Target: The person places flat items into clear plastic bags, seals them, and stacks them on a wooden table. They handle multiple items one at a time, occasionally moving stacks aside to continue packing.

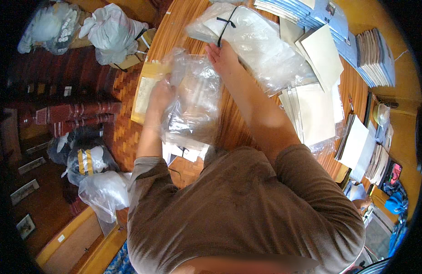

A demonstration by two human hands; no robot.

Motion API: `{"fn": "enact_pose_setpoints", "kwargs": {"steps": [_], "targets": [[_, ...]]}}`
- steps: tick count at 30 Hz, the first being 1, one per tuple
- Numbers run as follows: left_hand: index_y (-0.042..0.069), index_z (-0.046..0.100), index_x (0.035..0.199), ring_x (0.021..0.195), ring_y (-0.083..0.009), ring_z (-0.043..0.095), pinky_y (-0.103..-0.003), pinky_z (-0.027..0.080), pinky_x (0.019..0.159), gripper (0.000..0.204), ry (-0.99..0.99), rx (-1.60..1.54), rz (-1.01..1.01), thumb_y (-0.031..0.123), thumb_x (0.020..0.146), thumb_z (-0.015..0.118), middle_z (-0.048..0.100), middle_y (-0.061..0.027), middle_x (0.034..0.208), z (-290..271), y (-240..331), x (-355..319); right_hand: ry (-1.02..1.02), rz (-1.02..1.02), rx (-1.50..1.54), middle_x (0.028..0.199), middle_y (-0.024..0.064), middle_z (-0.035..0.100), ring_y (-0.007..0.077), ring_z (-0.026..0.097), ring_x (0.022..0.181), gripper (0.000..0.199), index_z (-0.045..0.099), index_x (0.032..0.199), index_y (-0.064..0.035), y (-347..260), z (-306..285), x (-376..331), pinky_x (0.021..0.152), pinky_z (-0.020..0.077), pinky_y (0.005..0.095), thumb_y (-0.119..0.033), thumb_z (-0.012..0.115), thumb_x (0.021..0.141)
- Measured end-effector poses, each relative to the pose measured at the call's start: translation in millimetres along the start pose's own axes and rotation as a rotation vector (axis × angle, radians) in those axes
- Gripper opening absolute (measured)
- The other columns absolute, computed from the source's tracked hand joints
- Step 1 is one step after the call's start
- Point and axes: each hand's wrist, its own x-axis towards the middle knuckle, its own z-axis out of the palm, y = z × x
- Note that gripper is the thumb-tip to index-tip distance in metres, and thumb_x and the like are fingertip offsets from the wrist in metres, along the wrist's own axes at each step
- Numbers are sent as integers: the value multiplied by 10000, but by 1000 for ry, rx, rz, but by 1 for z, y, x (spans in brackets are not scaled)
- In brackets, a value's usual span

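A clear, crinkled plastic bag (pixel 197 98) hangs in front of me over the near edge of the wooden table (pixel 234 112). My left hand (pixel 162 95) grips its left side. My right hand (pixel 223 58) is by the bag's upper right corner, fingers stretched out and slightly apart. Just beyond those fingers, a black tie (pixel 226 22) lies across a large bundle of clear plastic bags (pixel 261 43). Whether the right fingertips touch the tie or the bag is unclear.
Cream folders (pixel 313 112) lie right of the bundle, with stacked blue folders (pixel 329 20) behind. A brown stack (pixel 373 50) stands at the far right. Yellow envelopes (pixel 145 91) lie left of my left hand. Filled plastic bags (pixel 113 32) sit on the left.
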Motion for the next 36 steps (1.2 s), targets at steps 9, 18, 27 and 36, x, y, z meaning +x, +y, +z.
{"fn": "enact_pose_setpoints", "kwargs": {"steps": [9,18,27,36], "targets": [[31,380,1414,944,-505,675,-571,524,854,518,-346,290,-112,239,961,519,676,-354,969,22,15,28,-69,-12,-604,1248,192,590,323,611,1125,1137,390,1453,44,-26,7,-37,884,489,392,-718,780,704],[116,256,1482,1095,-447,663,-495,542,912,735,-61,-20,83,-68,858,597,646,-337,1172,14,-8,29,-67,-931,-1936,1413,244,487,427,573,1175,731,468,1453,-175,-5,-22,-59,933,538,503,-275,769,793],[187,257,1424,1111,-286,631,-338,615,896,769,-236,-741,-154,-170,858,635,507,-179,1359,6,-32,49,-294,-212,-987,1048,111,685,280,681,913,450,595,1311,-96,28,-62,-23,889,566,388,-187,734,893],[138,341,1418,1329,-233,460,-335,514,980,697,-146,-671,86,-175,863,624,491,-157,1416,9,-13,54,3,-223,291,1326,66,525,211,560,1147,522,550,1322,-68,24,-51,-18,957,504,354,-254,789,898]]}}
